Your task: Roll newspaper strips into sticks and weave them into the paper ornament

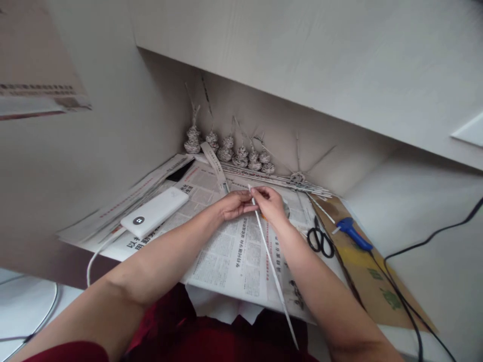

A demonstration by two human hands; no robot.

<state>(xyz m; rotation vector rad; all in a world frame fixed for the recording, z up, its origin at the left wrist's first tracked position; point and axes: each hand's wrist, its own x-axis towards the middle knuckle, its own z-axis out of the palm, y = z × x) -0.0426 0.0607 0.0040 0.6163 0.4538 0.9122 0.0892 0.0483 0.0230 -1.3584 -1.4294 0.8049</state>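
Note:
Both of my hands meet over the newspaper-covered table, around the upper end of a thin white rolled-paper stick (272,261). My right hand (270,202) pinches the stick near its tip. Fingers of my left hand (237,205) are curled against the same end from the other side. The stick's long free part slants down toward my lap, past the table's front edge. Behind my right hand, a roundish item is mostly hidden. Just beyond my hands lies a printed paper strip (215,163).
Several woven paper gourd shapes (241,157) line the back wall, behind a bundle of paper sticks (279,180). Black-handled scissors (320,242) and a blue glue gun (353,234) with its cord lie right, the gun on cardboard (377,281). A white power bank (155,211) lies left, cabled.

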